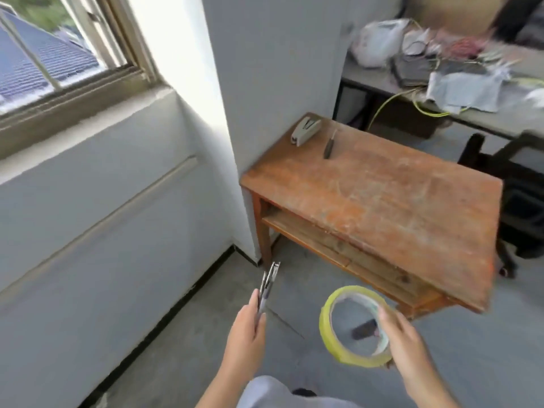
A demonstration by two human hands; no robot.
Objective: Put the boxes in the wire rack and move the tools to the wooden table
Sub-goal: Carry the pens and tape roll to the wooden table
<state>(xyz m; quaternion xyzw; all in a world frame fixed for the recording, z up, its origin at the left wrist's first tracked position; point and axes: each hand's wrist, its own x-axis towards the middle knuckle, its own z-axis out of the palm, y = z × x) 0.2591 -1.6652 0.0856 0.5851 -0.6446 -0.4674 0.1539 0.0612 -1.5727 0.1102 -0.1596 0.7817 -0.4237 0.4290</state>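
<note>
The worn wooden table point(391, 201) stands against a grey wall corner, ahead and to the right. On its far left corner lie a grey stapler point(305, 131) and a slim dark hand tool point(329, 145). My left hand point(245, 328) is closed around a metal plier-like tool point(268, 285) whose tip points up, over the floor short of the table. My right hand point(404, 340) holds a yellow roll of tape point(350, 325) by its rim, below the table's near edge. No boxes or wire rack are in view.
A grey desk point(500, 116) at the back right carries bags, cloth and cables. A black office chair point(518, 184) stands just beyond the wooden table. A window point(59, 54) and low wall run along the left. Grey floor point(206, 334) lies underfoot.
</note>
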